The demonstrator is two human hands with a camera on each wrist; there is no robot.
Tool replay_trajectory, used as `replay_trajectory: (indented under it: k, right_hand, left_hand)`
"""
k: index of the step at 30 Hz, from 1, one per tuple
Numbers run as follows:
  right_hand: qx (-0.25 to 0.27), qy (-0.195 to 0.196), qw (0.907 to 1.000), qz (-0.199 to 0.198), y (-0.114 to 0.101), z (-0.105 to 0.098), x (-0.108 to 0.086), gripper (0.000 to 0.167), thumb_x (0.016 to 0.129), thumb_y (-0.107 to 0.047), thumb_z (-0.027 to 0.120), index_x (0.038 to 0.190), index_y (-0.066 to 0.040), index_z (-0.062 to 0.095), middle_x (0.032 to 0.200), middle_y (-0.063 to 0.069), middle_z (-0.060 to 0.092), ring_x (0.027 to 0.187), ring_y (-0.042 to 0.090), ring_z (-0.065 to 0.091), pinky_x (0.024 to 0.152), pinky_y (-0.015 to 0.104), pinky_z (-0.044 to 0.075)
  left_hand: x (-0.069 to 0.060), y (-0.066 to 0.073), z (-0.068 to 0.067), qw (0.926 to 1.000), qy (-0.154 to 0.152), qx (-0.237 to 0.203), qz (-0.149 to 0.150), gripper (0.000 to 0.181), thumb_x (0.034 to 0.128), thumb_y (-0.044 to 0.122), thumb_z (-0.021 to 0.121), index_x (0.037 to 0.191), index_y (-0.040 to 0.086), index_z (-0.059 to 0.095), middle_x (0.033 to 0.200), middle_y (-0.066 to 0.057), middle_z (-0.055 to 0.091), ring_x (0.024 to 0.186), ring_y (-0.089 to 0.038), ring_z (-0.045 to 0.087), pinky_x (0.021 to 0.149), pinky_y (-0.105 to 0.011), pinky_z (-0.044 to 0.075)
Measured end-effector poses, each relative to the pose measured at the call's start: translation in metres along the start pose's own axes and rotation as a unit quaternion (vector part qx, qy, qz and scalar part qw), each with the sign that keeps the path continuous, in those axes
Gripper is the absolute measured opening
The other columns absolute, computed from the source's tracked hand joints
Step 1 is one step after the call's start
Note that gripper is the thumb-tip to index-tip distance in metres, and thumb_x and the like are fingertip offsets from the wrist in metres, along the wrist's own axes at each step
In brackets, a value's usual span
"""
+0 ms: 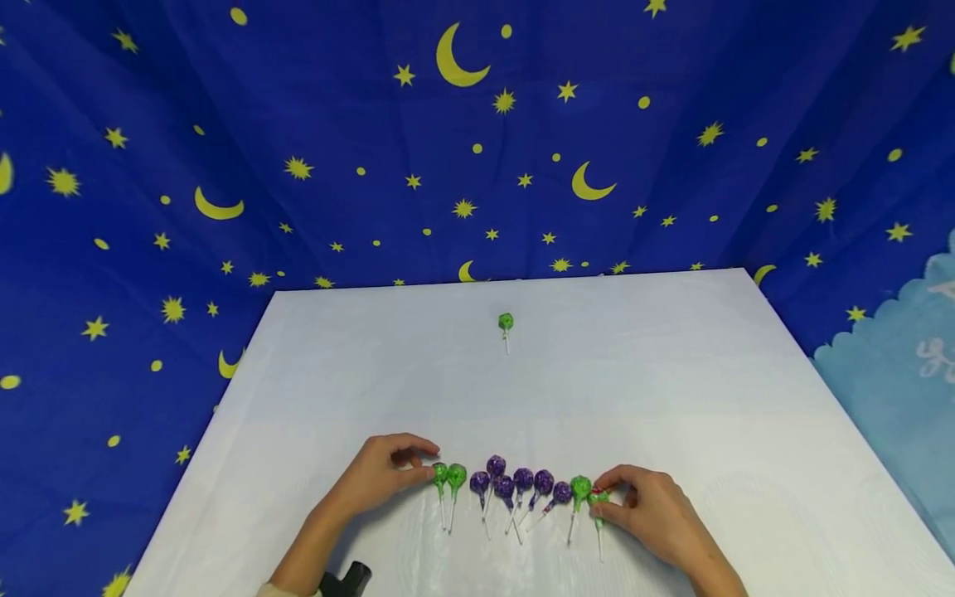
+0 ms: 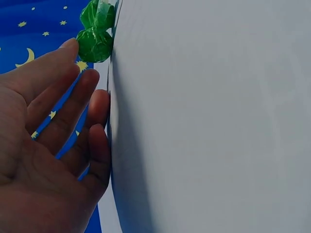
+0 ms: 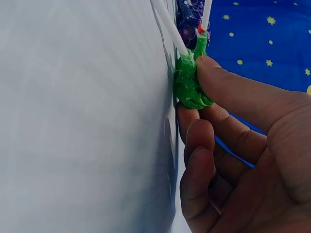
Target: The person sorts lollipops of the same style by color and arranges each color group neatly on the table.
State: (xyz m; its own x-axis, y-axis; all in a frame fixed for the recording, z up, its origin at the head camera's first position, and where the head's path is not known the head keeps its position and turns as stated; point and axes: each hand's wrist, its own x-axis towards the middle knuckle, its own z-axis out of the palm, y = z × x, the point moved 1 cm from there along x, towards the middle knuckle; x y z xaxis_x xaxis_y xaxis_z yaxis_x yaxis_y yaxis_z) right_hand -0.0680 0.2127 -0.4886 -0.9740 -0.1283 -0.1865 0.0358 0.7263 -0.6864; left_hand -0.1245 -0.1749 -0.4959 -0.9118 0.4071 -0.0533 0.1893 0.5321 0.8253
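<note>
In the head view a row of lollipops lies along the near part of the white table. Two green lollipops (image 1: 457,475) form its left end, and several purple lollipops (image 1: 543,481) lie bunched in the middle. At the right end are a green lollipop (image 1: 580,487) and an outermost green lollipop (image 3: 192,85). My left hand (image 1: 384,473) touches the leftmost green lollipop (image 2: 94,46) with its thumb tip, the other fingers relaxed and apart. My right hand (image 1: 652,510) pinches the outermost right green lollipop's wrapped head between thumb and fingers, its white stick pointing toward me.
One more green lollipop (image 1: 506,320) lies alone near the far edge of the white table (image 1: 634,356). A black object (image 1: 349,579) shows beside the left forearm. A blue cloth with yellow moons and stars (image 1: 418,124) hangs behind; a light-blue piece (image 1: 888,365) is at right.
</note>
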Motion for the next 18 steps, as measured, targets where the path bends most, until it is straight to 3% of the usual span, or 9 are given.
replay_trajectory:
  k: [18]
  right_hand:
    - [0.001, -0.007, 1.0, 0.005, -0.0004, -0.0003, 0.0014, 0.028, 0.073, -0.043, 0.081, 0.092, -0.026, 0.07, 0.064, -0.009, 0.054, 0.054, 0.01, 0.047, 0.048, 0.028, 0.036]
  left_hand:
    - [0.0014, -0.0028, 0.0024, 0.9991, -0.027, 0.031, 0.012, 0.025, 0.081, 0.037, 0.077, 0.104, 0.027, 0.073, 0.095, 0.017, 0.066, 0.083, -0.008, 0.06, 0.079, -0.031, 0.048]
